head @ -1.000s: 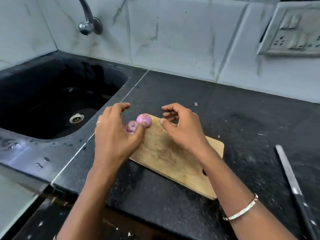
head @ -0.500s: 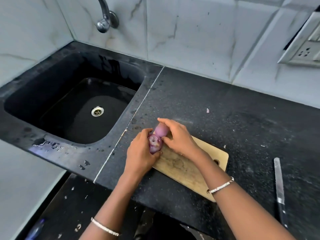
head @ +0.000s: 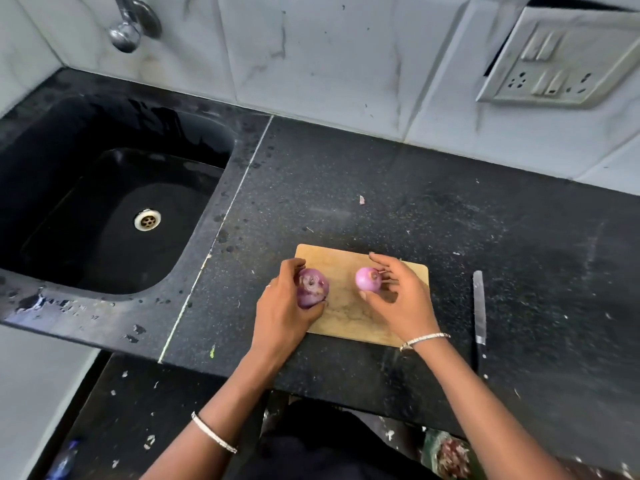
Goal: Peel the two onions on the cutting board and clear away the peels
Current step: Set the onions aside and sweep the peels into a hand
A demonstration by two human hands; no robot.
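left hand (head: 284, 306) grips the dark onion (head: 311, 287), right hand (head: 401, 299) holds the pink onion (head: 368, 279); both look firm and light, with papery skins probably best pinched at the tip.

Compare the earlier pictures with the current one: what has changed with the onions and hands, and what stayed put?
The two onions, held together before, are now apart: the left hand holds the darker onion, and the right hand has carried the paler onion rightward. The cutting board and knife stayed put.
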